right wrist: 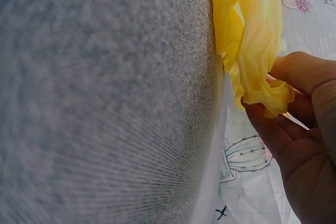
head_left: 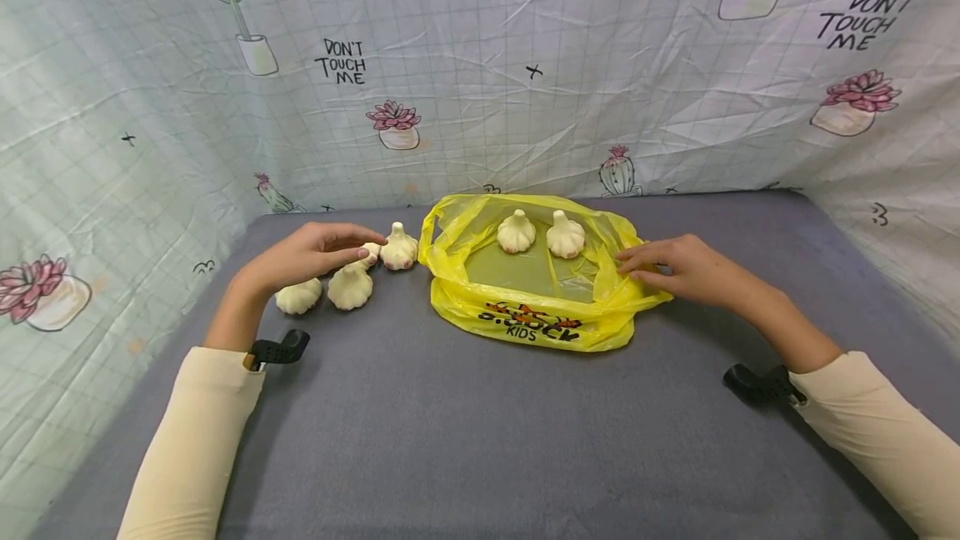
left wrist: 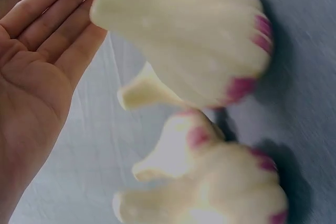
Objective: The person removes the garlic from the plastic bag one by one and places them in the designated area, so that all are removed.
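Note:
A yellow plastic bag (head_left: 532, 315) lies with its mouth spread wide on the table, printed "KIDS" on the front. Two garlic bulbs, one on the left (head_left: 516, 232) and one on the right (head_left: 566, 235), sit inside it. My right hand (head_left: 686, 269) pinches the bag's right edge between thumb and fingers; the right wrist view shows the crumpled yellow film (right wrist: 262, 61) there. To the left of the bag, my left hand (head_left: 318, 252) hovers over several loose garlic bulbs (head_left: 350, 286), fingers extended. In the left wrist view its palm shows, fingertips (left wrist: 94, 3) beside a bulb's stem (left wrist: 115, 13).
The table is covered in grey cloth (head_left: 480, 440). A white printed curtain (head_left: 525, 107) with plant drawings hangs behind and along both sides. Another loose garlic bulb (head_left: 399, 247) stands close to the bag's left side.

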A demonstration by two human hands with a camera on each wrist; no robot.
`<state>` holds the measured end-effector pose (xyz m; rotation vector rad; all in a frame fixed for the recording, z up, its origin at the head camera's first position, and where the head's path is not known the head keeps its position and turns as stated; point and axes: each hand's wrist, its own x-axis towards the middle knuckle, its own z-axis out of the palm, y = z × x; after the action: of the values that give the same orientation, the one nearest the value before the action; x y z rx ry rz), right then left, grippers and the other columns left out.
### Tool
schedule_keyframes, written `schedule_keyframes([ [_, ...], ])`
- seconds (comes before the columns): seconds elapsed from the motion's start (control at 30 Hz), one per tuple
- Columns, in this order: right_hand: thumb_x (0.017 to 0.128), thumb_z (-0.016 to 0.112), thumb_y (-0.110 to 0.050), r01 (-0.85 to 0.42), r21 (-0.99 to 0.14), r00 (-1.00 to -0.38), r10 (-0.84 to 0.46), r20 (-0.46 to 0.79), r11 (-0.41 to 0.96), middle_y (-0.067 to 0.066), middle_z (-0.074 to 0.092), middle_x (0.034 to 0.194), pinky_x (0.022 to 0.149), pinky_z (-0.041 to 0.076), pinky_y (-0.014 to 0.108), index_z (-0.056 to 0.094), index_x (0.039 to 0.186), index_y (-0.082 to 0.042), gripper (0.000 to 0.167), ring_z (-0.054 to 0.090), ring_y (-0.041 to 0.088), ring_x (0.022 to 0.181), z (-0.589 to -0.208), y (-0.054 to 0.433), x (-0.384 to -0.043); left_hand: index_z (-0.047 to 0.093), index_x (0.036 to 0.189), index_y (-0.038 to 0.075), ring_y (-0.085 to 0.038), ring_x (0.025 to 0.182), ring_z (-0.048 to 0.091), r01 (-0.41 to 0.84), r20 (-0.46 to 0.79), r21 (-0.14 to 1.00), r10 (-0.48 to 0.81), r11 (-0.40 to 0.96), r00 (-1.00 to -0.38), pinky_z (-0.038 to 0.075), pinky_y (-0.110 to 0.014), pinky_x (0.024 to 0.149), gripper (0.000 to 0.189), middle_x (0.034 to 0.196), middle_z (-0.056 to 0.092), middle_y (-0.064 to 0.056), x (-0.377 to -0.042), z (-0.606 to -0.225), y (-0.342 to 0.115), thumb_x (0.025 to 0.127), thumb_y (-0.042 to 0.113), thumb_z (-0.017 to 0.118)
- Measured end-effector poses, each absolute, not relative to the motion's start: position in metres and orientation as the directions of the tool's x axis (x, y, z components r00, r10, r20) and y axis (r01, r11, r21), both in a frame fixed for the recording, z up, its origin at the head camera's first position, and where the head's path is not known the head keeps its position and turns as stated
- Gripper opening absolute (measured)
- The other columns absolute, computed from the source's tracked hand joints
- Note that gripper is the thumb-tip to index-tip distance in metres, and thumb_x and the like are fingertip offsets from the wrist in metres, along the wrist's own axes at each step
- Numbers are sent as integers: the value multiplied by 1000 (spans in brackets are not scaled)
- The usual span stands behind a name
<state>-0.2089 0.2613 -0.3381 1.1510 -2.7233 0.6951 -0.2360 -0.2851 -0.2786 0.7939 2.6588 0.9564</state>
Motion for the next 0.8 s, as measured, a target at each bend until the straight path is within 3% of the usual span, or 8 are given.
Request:
schedule_keyframes([
  [0.23, 95, 70, -5, -709, -361, -702, -655, 279, 606, 12, 70, 128, 54, 42, 23, 78, 115, -10, 21, 51, 2, 65, -338, 261, -210, 64, 138, 17, -25, 129, 57, 476, 6, 636, 613, 607, -790, 48, -26, 100, 36, 139, 63, -3, -234, -265, -260, 105, 29, 59],
  [0.53, 96, 70, -6, -706, -344, -706, -654, 274, 619, 10, 70, 128, 59, 43, 23, 78, 115, -12, 21, 57, 6, 78, -334, 260, -210, 63, 140, 16, -24, 131, 56, 579, 35, 614, 715, 537, -699, 47, -46, 105, 36, 141, 62, -3, -239, -253, -224, 106, 26, 58],
  [0.8, 97, 70, -7, -698, -342, -713, -653, 256, 629, 10, 70, 128, 60, 42, 24, 78, 115, -13, 21, 53, 6, 72, -331, 258, -209, 63, 140, 16, -25, 131, 55, 598, 8, 625, 761, 503, -649, 46, -45, 107, 35, 140, 62, -3, -246, -249, -198, 106, 26, 57],
])
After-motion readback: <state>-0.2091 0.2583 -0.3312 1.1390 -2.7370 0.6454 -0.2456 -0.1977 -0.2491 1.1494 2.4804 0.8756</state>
